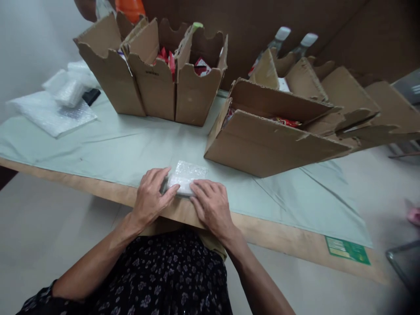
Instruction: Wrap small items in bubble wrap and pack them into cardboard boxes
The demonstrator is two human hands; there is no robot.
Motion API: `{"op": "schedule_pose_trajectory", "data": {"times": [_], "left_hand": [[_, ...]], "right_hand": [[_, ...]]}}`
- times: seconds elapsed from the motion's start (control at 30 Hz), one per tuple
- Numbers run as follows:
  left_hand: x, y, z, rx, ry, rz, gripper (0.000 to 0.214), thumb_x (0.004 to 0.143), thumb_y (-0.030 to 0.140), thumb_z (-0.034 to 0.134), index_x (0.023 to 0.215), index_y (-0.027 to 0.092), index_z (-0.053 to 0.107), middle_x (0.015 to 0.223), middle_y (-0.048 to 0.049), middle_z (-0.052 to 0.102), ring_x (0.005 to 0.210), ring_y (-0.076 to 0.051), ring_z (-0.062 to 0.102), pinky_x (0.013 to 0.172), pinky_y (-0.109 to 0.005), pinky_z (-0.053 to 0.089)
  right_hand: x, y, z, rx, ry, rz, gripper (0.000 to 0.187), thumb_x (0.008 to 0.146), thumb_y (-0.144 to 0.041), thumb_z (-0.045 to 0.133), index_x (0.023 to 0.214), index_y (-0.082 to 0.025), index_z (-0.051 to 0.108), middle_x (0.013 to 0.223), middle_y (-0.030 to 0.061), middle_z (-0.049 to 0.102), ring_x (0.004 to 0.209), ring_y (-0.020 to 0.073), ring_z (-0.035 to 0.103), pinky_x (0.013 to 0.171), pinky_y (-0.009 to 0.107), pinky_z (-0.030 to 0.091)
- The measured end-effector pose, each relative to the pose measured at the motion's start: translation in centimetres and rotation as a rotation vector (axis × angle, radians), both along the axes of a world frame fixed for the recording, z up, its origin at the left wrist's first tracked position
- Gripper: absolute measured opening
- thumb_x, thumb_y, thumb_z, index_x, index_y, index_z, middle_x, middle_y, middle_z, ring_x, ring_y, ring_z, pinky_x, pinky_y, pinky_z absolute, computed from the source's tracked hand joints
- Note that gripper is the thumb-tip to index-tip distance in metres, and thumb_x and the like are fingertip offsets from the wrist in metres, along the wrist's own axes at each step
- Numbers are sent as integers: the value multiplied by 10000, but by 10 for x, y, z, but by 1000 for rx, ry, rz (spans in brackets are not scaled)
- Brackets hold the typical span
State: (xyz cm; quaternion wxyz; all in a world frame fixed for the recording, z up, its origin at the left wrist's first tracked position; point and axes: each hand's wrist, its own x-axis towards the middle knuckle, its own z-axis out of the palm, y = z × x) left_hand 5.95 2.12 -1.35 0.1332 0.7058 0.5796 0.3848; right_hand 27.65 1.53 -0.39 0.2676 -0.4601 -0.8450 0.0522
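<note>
A small piece of bubble wrap (190, 169), folded thick along its near side, lies at the table's front edge. Whatever is inside the fold cannot be made out. My left hand (151, 194) grips its left end, the thumb pressing on top and the fingers along the side. On the right end rests my right hand (211, 202), fingers bent over the fold and thumb at the near edge. Both hands are closed on the wrap.
Bubble-wrapped bundles lie on a bubble wrap sheet (54, 114) at the left, beside a small black object (91, 96). Cardboard bins (151, 87) holding packets stand behind; a larger cardboard bin (275, 142) is at right. Two white-capped bottles (278, 40) stand farther back.
</note>
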Motion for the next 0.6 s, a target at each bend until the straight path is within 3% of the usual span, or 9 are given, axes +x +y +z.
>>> {"op": "schedule_pose_trajectory", "data": {"times": [0.1,0.17,0.23,0.33,0.43,0.5,0.57,0.6], "left_hand": [[0,-15,8,-172,-342,47,432,955,370,644,1337,171,612,1202,-128,704,1054,-244,693,963,-454,582],[4,-24,12,-369,-569,0,437,947,371,651,1333,170,611,1260,-139,716,1104,-249,712,996,-446,586],[11,-28,12,-532,-739,-88,414,931,373,666,1287,163,635,1260,-141,733,1134,-261,719,1019,-444,584],[26,-25,11,-581,-870,-159,326,909,372,671,1168,174,678,1135,-105,774,1075,-249,728,976,-414,600],[40,-20,19,-511,-836,-182,244,890,306,669,1110,200,675,1051,-65,768,976,-208,724,881,-342,607],[48,-20,27,-454,-687,-259,180,885,234,659,1063,224,681,1024,-43,742,940,-182,709,844,-300,591],[54,-22,32,-385,-530,-366,180,887,175,632,1042,249,682,1017,-28,718,940,-172,698,836,-285,578],[56,-23,31,-350,-475,-404,203,890,158,617,1055,262,674,1019,-24,711,946,-172,698,839,-286,578]], "right_hand": [[-2,9,-2,-105,238,-121,223,1016,-226,555,1179,-232,706,1110,68,787,1025,240,705,916,419,531],[-3,8,-2,-233,418,-178,213,1005,-264,577,1167,-244,714,1087,53,787,998,227,713,897,392,553],[-5,0,-1,-386,557,-160,208,997,-293,588,1154,-246,715,1061,43,785,959,212,719,858,361,572],[0,-14,2,-514,616,-94,192,1000,-301,570,1114,-245,714,1024,42,781,944,207,722,862,365,582],[16,-21,12,-446,519,-83,257,950,-327,650,1191,-251,698,1305,97,711,1212,271,662,1039,477,532],[29,-21,23,-441,476,-27,549,891,-395,739,1401,-253,591,1519,136,564,1326,296,599,1077,501,514],[39,-20,37,-472,453,53,738,857,-426,784,1508,-251,484,1518,140,568,1276,273,635,1040,461,541],[42,-19,44,-472,434,75,672,870,-397,778,1473,-255,519,1433,114,644,1202,249,671,1011,434,552]]}}
